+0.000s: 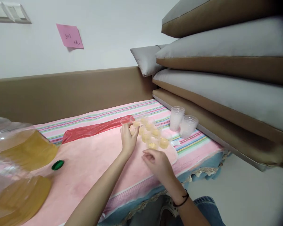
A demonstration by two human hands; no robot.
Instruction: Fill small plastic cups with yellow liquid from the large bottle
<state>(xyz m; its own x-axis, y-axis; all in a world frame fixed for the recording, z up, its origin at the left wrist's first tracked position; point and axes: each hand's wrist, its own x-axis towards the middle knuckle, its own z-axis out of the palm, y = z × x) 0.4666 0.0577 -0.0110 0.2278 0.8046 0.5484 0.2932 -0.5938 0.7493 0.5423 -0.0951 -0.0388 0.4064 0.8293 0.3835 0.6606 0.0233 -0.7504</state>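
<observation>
My left hand point(129, 138) reaches over the pink towel, its fingers closed at a clear plastic cup point(125, 120) at the back of a group of cups. The grip itself is partly hidden behind the fingers. My right hand point(158, 163), with a dark band on its wrist, hovers just in front of the group. Its fingers are loosely curled, and I see nothing in them. Closest to it is a clear cup with a little yellow liquid point(152, 143). Several similar cups stand close together, among them one at the right point(164, 143).
Two stacks of cups point(177, 118) point(189, 126) stand on the striped cloth point(198, 144). Large clear containers of yellow liquid point(41, 150) are at the left, near a green cap point(58, 165). A red plastic bag point(94, 130) lies behind. Cushions point(221, 72) are piled right.
</observation>
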